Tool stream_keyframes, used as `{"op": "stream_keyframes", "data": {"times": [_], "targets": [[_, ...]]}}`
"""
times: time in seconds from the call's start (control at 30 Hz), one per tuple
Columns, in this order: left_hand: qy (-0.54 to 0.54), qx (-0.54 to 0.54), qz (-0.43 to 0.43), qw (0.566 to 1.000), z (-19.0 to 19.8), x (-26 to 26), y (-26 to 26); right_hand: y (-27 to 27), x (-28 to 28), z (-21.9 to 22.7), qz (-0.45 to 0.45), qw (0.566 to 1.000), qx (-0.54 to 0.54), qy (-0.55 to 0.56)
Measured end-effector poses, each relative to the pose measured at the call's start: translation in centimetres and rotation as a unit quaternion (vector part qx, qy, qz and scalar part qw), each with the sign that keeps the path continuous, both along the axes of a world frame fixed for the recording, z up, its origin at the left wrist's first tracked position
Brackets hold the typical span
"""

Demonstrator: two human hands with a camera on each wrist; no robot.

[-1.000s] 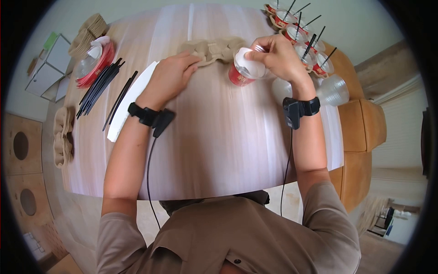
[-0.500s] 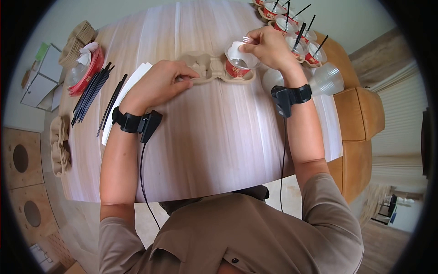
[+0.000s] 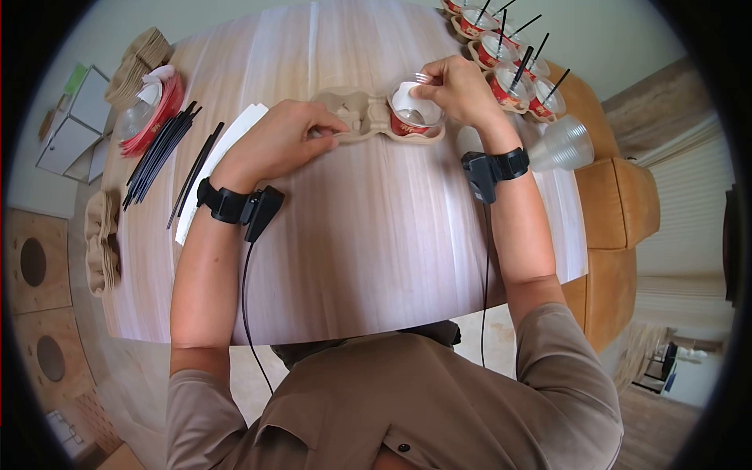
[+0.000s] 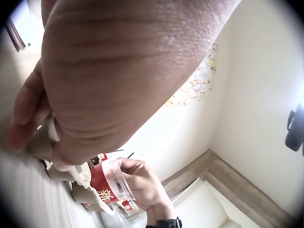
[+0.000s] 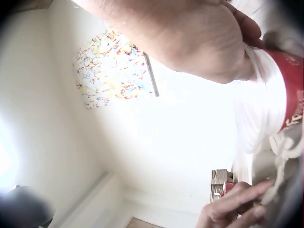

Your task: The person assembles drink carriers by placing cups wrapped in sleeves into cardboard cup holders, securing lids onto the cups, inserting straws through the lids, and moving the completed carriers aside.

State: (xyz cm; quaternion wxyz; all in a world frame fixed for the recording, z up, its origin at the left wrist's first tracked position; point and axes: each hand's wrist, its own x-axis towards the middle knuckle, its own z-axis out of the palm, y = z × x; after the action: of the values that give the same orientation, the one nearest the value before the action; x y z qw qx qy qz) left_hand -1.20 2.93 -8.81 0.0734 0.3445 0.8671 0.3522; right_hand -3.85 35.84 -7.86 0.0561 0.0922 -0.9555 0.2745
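A pulp cup carrier (image 3: 354,112) lies on the table; its left end is pinched between thumb and fingers of the left hand (image 3: 286,141). In its right compartment stands a clear cup with a red band (image 3: 407,125), a white piece (image 3: 406,97) inside its mouth. The right hand (image 3: 462,90) pinches the cup's rim and the white piece from the right. In the left wrist view the red-banded cup (image 4: 107,183) stands upright in the carrier (image 4: 97,197), with the right hand (image 4: 145,187) at its rim.
Filled cups with black straws (image 3: 513,82) stand in carriers at the back right, near nested clear cups (image 3: 565,145). On the left lie black straws (image 3: 157,157), a white strip (image 3: 227,160), red sleeves (image 3: 166,117) and stacked carriers (image 3: 141,63), with more carriers (image 3: 102,243) at the table's left edge.
The right hand has lowered the red-banded cup into the carrier's right compartment. The left hand has stayed at the carrier's left end, its fingers shifted to the near edge.
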Motion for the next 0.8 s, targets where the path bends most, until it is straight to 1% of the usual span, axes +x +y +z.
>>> {"op": "stream_keyframes", "data": {"times": [0.1, 0.23, 0.33, 0.5, 0.73, 0.8], "targets": [[-0.008, -0.001, 0.003, 1.0, -0.2, -0.1, 0.0, 0.1, -0.3, -0.7, 0.004, 1.0, -0.021, 0.02], [-0.021, -0.003, 0.009, 1.0, 0.1, -0.1, 0.1, -0.1, 0.0, -0.6, -0.003, 0.999, -0.026, 0.022], [-0.008, 0.0, 0.006, 1.0, -0.4, -0.2, 0.1, 0.0, 0.0, -0.5, -0.006, 0.999, -0.034, 0.003], [-0.021, 0.01, 0.011, 1.0, -0.5, -0.2, 0.0, 1.2, -0.8, -1.1, 0.015, 0.995, -0.097, -0.03], [-0.029, 0.011, 0.009, 0.999, -0.6, -0.2, 0.1, 1.4, -1.1, -1.5, 0.018, 0.996, -0.082, -0.02], [-0.026, 0.012, 0.008, 1.0, -0.8, -0.4, 0.0, 1.3, -1.0, -1.4, 0.011, 0.996, -0.082, -0.033]]}}
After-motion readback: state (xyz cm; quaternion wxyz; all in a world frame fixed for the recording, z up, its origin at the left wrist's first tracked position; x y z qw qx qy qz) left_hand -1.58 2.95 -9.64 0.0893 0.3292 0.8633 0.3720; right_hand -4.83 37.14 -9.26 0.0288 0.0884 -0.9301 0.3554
